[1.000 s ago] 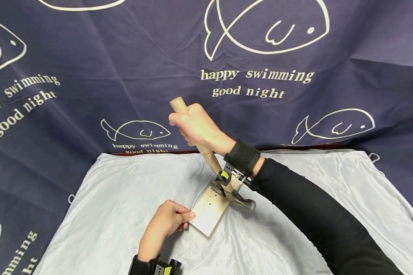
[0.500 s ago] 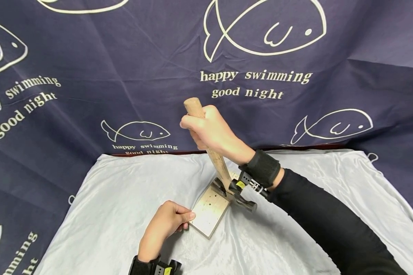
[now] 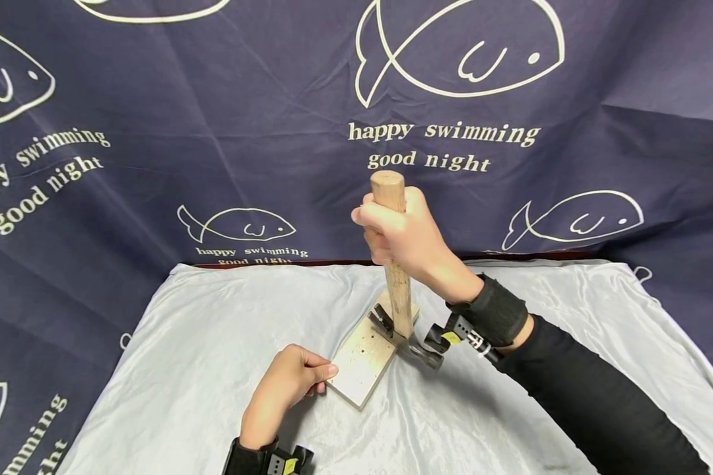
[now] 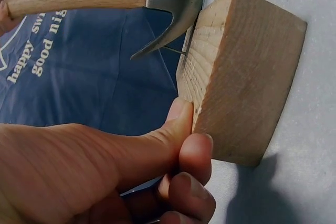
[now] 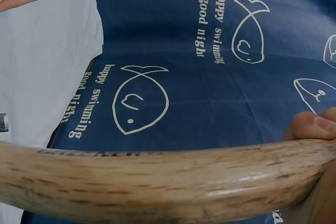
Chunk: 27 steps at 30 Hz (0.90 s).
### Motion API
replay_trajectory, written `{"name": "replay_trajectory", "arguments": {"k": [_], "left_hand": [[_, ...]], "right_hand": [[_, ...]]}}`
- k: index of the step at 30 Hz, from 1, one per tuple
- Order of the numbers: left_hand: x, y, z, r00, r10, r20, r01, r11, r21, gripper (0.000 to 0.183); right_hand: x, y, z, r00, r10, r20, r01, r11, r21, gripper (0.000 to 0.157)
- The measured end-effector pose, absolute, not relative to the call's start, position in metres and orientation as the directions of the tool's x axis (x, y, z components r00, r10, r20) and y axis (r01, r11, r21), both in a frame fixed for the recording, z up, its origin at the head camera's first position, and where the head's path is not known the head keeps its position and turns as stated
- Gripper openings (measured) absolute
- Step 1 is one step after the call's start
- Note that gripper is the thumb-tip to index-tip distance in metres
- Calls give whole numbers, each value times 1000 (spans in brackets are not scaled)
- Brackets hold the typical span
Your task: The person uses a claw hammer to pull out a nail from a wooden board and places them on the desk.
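A pale wooden block (image 3: 359, 373) with several small dark holes lies on the cloth. My left hand (image 3: 294, 376) pinches its near left corner, thumb on top and fingers at the side. My right hand (image 3: 407, 231) grips the upper part of a claw hammer's wooden handle (image 3: 399, 297), which stands nearly upright. The hammer's metal head (image 3: 412, 349) is down at the block's right edge. In the left wrist view, a thin nail (image 4: 173, 50) sticks out of the block's top face beside the curved claw (image 4: 163, 36). The right wrist view shows the hammer handle (image 5: 157, 182) up close.
Shiny white cloth (image 3: 214, 343) covers the table. A dark blue curtain (image 3: 309, 145) with white fish drawings and lettering hangs behind and to the sides. Both wrists wear black straps with small cameras; a black sleeve (image 3: 594, 396) covers the right arm.
My right hand has moved to the right, swinging the hammer handle from a leftward lean to nearly upright. The hammer head stays over the block, and my left hand keeps its place.
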State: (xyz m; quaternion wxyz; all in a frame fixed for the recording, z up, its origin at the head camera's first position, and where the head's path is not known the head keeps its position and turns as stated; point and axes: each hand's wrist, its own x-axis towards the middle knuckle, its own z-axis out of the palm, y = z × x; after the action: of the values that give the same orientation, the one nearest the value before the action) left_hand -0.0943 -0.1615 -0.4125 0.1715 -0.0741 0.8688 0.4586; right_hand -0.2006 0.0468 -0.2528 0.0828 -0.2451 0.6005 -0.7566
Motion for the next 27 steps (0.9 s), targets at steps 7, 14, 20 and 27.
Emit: {"name": "replay_trajectory", "arguments": {"k": [7,14,20,27], "left_hand": [[-92,-162,-413,-939,22,-344,-264,595,759,12],[-91,-161,-410,-946,3,-324,-248,635,731,15],[-93,-163,-413,-942,14,-335,-252,630,735,15],[-93,-162,-411,-946,15,-322,-239,638,732,15]], "right_hand": [[-194,55,-254,-867,-396,303,-200,-280,-939,36],[-186,64,-254,-851,-394,347,-228,-317,-921,39],[-180,70,-255,-837,-393,381,-254,-338,-906,40],[-175,79,-257,-814,-372,446,-307,-376,-874,40]]}}
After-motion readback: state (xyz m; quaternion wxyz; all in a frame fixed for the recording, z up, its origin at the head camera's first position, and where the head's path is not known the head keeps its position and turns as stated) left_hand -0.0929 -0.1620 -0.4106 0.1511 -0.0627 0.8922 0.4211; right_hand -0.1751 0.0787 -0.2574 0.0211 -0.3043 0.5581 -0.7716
